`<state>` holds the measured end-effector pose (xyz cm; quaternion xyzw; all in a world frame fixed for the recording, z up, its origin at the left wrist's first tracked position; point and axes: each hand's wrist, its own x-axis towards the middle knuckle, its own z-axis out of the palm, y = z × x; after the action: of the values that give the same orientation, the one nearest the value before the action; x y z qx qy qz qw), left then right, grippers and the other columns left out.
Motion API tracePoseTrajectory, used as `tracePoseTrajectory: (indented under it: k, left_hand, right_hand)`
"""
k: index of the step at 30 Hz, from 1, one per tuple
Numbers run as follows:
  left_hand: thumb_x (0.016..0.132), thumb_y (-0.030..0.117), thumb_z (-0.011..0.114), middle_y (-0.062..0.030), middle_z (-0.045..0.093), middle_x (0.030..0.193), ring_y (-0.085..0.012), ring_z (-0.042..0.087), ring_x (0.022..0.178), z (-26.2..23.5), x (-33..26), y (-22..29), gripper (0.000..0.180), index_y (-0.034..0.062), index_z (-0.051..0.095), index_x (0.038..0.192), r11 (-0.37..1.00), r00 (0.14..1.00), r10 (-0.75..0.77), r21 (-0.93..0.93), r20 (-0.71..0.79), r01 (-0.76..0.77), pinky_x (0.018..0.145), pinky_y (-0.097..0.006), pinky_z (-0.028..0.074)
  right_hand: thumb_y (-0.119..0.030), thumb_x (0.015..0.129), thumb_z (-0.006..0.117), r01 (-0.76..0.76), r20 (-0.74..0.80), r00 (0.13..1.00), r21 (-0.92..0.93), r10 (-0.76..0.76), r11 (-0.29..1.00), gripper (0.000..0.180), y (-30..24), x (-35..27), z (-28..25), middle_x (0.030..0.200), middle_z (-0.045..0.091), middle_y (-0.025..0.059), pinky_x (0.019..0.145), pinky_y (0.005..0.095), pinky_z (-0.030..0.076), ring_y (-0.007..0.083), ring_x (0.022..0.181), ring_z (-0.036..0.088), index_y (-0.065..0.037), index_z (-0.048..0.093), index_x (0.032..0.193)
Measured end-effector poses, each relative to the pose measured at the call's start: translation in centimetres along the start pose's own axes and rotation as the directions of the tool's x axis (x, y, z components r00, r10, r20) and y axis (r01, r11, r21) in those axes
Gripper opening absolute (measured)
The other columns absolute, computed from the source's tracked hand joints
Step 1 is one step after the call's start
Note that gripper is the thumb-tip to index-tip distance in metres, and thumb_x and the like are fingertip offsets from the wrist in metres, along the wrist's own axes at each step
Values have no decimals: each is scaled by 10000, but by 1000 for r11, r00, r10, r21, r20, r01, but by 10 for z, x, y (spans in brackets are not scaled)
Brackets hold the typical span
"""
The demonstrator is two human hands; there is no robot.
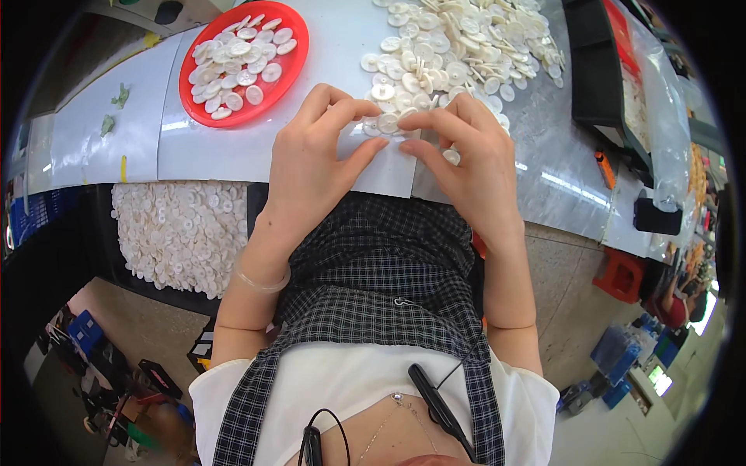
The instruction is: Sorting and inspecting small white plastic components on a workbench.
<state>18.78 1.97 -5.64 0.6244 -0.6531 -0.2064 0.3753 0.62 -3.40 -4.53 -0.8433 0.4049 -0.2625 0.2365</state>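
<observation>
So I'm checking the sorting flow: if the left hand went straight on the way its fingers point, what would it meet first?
Probably the white disc pinched between both hands; the left hand points at it, right hand opposite.

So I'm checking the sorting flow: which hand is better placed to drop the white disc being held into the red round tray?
Left, probably. The left hand sits on the side of the red round plastic tray, which lies up and left of it. The right hand would have to cross over; it lies nearer the loose heap of white discs.
</observation>
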Motion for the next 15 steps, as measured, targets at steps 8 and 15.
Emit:
tracePoseTrajectory:
  k: [8,15]
  left_hand:
    - [749,91,744,-66,571,847,-217,621,735,0,-1,1,201,22,614,886,996,992,-82,45,91,79,621,-310,498]
    - [791,77,710,-64,567,849,-174,581,674,1,-8,-3,158,12,592,873,998,999,-43,48,20,42,542,-291,444]
  right_hand:
    - [-95,816,697,-25,-106,993,161,42,987,102,8,-12,-4,777,572,10,542,217,368,74,616,482,-77,648,903]
    - [-149,980,478,-326,161,904,858,396,396,169,9,-22,-11,921,630,36,490,145,228,-5,552,305,-49,548,1097]
